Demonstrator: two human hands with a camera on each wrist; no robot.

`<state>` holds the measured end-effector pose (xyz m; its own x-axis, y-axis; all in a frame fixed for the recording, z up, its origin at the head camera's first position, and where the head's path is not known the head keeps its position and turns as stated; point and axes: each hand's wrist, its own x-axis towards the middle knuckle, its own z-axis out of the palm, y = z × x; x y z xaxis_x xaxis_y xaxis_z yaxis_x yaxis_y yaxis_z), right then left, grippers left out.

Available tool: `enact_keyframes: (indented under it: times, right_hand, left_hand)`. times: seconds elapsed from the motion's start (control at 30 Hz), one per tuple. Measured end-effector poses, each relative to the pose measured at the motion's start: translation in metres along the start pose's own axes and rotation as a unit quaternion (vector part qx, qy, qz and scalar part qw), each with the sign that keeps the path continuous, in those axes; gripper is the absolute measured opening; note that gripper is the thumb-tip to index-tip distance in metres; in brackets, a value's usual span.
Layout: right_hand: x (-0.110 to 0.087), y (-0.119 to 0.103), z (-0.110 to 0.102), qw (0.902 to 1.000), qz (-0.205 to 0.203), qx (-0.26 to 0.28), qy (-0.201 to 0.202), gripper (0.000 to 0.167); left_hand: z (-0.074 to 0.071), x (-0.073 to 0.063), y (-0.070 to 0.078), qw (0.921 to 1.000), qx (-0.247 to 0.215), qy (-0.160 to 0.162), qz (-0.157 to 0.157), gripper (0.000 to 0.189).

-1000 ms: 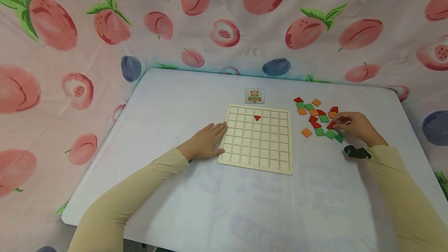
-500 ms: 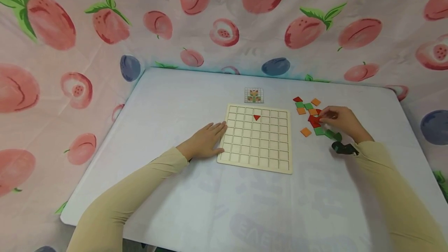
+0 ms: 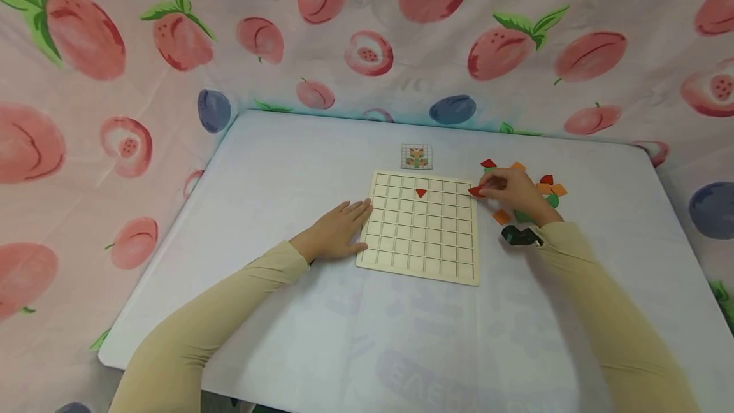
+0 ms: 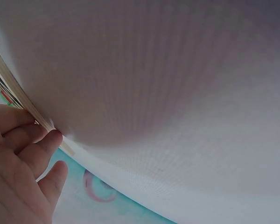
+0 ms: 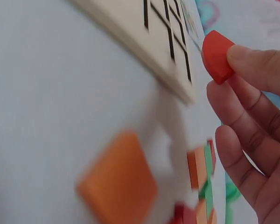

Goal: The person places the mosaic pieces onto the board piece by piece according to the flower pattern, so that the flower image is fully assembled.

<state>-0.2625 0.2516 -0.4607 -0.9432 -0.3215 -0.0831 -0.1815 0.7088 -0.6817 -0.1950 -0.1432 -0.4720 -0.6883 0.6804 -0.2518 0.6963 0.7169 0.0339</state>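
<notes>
My right hand (image 3: 512, 193) pinches a red wooden tile with one curved side (image 5: 218, 57) between thumb and fingertips. In the head view that tile overlaps the right edge of a pale wooden grid board (image 3: 418, 228). One red triangular tile (image 3: 421, 193) lies in a cell near the board's far side. At the left edge of the board rests my left hand (image 3: 335, 232), fingers extended and touching the rim. The left wrist view shows its fingertips (image 4: 56, 136) against the board's side.
Beyond the board lies a small pattern card (image 3: 417, 157) with a flower on a grid. Loose tiles in red, green and orange, such as an orange square (image 3: 501, 217), are scattered on the white table (image 3: 275, 330) at right, partly hidden by the right hand. A peach-print cloth (image 3: 367, 5) hangs behind.
My right hand has moved left from the scattered tiles to the board's right edge, carrying the red tile. The left hand has stayed at the board's left edge.
</notes>
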Motion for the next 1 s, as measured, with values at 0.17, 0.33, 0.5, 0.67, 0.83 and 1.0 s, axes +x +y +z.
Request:
enact_keyframes:
  times: [0.17, 0.33, 0.5, 0.67, 0.83, 1.0]
  right_hand:
    - [0.011, -0.011, 0.014, 0.9999, -0.014, -0.001, 0.005, 0.022]
    - [0.020, -0.019, 0.024, 0.9999, -0.012, 0.000, 0.002, 0.021]
    - [0.027, -0.020, 0.034, 0.9998, -0.014, 0.012, -0.004, 0.023]
    - [0.033, -0.019, 0.043, 0.9994, 0.004, 0.032, -0.011, 0.024]
    - [0.035, -0.025, 0.049, 0.9990, -0.008, 0.039, -0.018, 0.020]
    - [0.036, -0.031, 0.052, 0.9988, -0.030, 0.033, -0.020, 0.016]
  left_hand:
    - [-0.001, 0.000, 0.000, 1.0000, 0.001, -0.003, -0.002, 0.080]
    - [-0.001, -0.001, 0.000, 1.0000, 0.003, -0.001, -0.003, 0.080]
    - [-0.001, 0.000, 0.000, 1.0000, 0.001, -0.006, -0.004, 0.080]
    - [0.000, 0.000, -0.001, 0.9999, -0.002, -0.009, -0.006, 0.081]
    - [0.000, 0.000, -0.001, 1.0000, -0.003, -0.005, -0.004, 0.081]
    - [0.000, -0.001, 0.000, 1.0000, 0.002, 0.002, 0.002, 0.080]
